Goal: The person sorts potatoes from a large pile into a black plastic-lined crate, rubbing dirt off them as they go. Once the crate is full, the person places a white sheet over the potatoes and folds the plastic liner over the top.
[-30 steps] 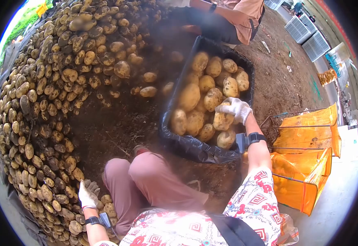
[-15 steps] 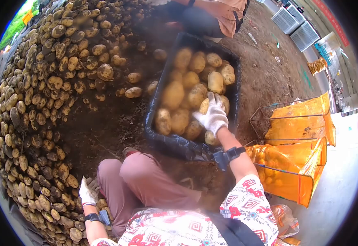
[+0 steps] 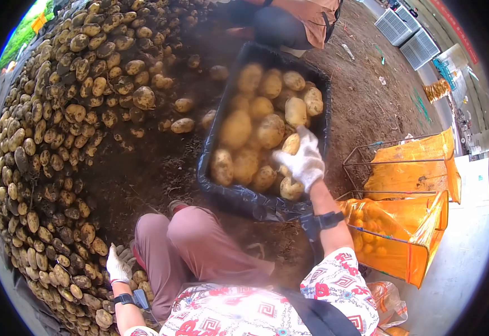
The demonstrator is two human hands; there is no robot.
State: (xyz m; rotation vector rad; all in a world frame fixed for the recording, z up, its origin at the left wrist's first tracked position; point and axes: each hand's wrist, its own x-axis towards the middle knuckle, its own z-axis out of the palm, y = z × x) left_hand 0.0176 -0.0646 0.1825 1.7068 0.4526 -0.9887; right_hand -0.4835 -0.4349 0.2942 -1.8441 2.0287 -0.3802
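Note:
My right hand (image 3: pixel 305 159), in a white glove, is closed around a potato (image 3: pixel 291 144) over the near right part of a crate (image 3: pixel 239 196) lined with black plastic. Large, fairly clean potatoes (image 3: pixel 271 131) fill much of that crate. My left hand (image 3: pixel 120 264), gloved with greyish fingers, rests low beside my knee at the edge of a big heap of soil-covered potatoes (image 3: pixel 59 168). Its thumb and fingers are apart, and I see nothing held in it.
Two orange mesh bags on metal frames stand at the right; the nearer bag (image 3: pixel 379 229) contains potatoes. Another person (image 3: pixel 289 25) crouches beyond the crate. White plastic crates (image 3: pixel 418 50) stand at the far right. Loose potatoes (image 3: pixel 183 125) lie on the soil between heap and crate.
My right hand has moved slightly right and toward me, with the potato shifting along in its fingers. My left hand stays nearly where it was. The other person's gloved hand has left the top edge.

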